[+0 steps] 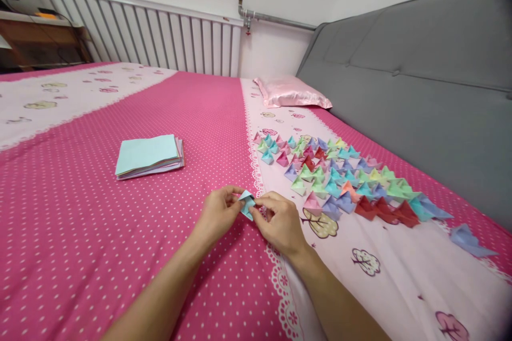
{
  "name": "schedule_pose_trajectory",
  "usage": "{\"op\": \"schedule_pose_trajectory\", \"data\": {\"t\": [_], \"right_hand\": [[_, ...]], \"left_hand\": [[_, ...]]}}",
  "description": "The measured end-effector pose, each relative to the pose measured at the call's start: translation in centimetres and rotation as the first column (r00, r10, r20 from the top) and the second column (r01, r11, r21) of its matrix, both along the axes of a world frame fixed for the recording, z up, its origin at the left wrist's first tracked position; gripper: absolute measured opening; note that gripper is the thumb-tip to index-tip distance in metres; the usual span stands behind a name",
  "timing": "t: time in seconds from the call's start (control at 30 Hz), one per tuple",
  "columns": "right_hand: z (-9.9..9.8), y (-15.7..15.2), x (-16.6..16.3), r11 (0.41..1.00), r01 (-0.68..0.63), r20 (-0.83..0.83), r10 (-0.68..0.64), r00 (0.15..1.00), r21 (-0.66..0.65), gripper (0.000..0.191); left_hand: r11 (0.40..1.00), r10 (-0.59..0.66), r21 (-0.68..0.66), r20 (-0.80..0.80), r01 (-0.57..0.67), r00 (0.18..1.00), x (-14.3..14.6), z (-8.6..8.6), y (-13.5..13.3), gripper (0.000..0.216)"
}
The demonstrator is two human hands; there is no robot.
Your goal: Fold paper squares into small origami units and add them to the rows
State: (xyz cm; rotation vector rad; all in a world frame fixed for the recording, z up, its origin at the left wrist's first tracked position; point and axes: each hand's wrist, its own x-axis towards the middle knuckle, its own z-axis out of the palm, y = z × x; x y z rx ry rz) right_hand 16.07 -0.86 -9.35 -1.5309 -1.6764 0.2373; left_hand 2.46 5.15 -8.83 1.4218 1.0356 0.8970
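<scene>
A small light blue folded paper piece (247, 204) is pinched between both my hands just above the pink dotted bedspread (100, 234). My left hand (218, 212) grips its left side with fingers closed. My right hand (280, 222) pinches its right side, thumb on top. To the right lies a spread of several finished folded paper shapes (340, 178) in pink, green, blue, red and purple, arranged in rows on the pale pink strip. A stack of coloured paper sheets (150, 156) with a light blue top sheet rests to the upper left of my hands.
A single blue folded shape (470, 241) lies apart at the right. A shiny pink pillow (292, 92) sits at the bed's far end. The grey padded headboard (420, 80) runs along the right. A white radiator (160, 37) lines the back wall.
</scene>
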Motion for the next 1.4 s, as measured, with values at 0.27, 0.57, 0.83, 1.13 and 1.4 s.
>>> {"op": "schedule_pose_trajectory", "data": {"t": [0.27, 0.57, 0.83, 1.13, 1.4], "right_hand": [[-0.3, 0.1, 0.1, 0.999, -0.038, -0.062, 0.04, 0.997, 0.036, 0.011], [-0.3, 0.1, -0.1, 0.996, -0.033, -0.177, 0.047, 0.983, 0.081, 0.017], [-0.3, 0.0, -0.3, 0.996, -0.04, -0.271, 0.059, 0.961, 0.076, 0.025], [-0.1, -0.1, -0.2, 0.995, -0.053, -0.233, 0.072, 0.97, 0.084, 0.024], [-0.1, 0.0, -0.2, 0.993, -0.075, -0.244, 0.094, 0.965, 0.086, 0.02]], "left_hand": [[0.982, -0.084, 0.154, -0.15, 0.107, 0.985, -0.4, -0.1, 0.1, 0.018], [0.993, -0.076, 0.082, -0.129, 0.087, 0.989, -0.3, -0.2, 0.2, 0.02], [0.998, -0.051, -0.027, -0.008, 0.051, 0.999, 0.0, 0.6, -0.2, 0.015], [0.998, -0.058, -0.031, -0.017, 0.057, 0.998, 0.0, 0.9, -0.3, 0.018], [0.994, -0.041, -0.098, 0.03, 0.044, 0.999, 0.2, 1.3, -0.7, 0.018]]}}
